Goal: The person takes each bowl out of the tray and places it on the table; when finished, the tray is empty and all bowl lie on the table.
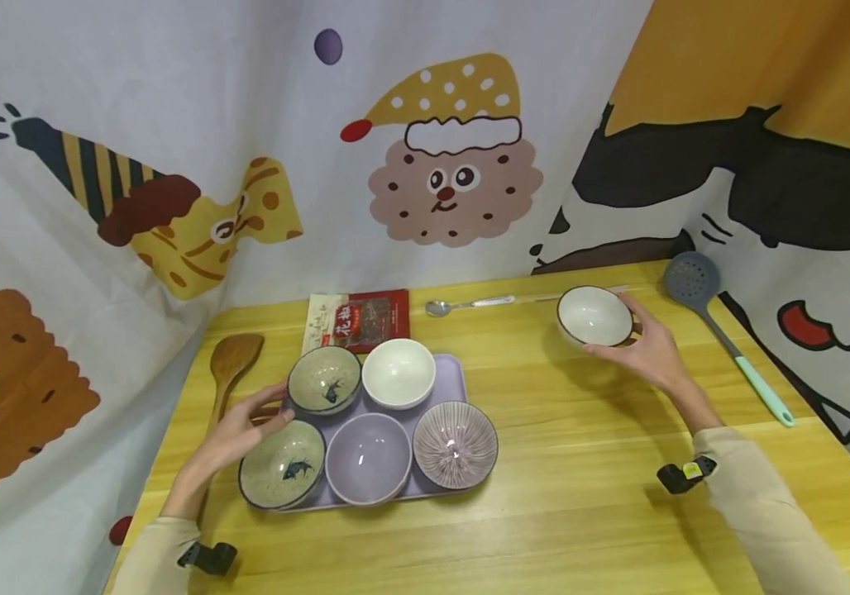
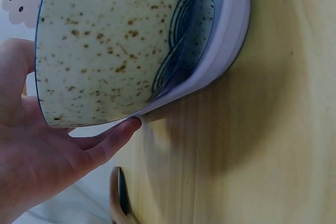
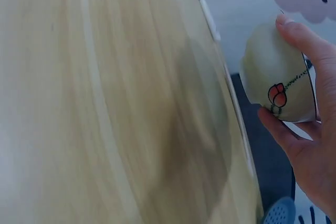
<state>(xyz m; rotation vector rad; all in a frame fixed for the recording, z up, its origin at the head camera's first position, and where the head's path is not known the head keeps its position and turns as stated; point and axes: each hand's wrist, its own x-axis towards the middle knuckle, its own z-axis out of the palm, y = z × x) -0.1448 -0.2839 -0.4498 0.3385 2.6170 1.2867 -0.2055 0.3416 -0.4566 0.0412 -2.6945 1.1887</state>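
My right hand (image 1: 644, 347) grips a white bowl (image 1: 594, 316) with a dark rim, raised above the table. A red flower with a green stem decorates its outer side in the right wrist view. On the left, my left hand (image 1: 246, 426) reaches round the near-left side of the back speckled bowl (image 1: 324, 380), which has a blue fish inside. Its thumb overlaps the rim of the front speckled bowl (image 1: 282, 464). A white bowl (image 1: 398, 373), a plain purple bowl (image 1: 369, 459) and a striped purple bowl (image 1: 455, 446) stand beside them on a lilac tray (image 1: 451, 372).
Behind the tray lies a red spice packet (image 1: 373, 318), with a metal spoon (image 1: 470, 306) to its right. A wooden spatula (image 1: 235, 355) lies left of the tray. A grey skimmer (image 1: 693, 281) with a mint handle lies at the right edge. A printed curtain (image 1: 284, 99) hangs behind the table.
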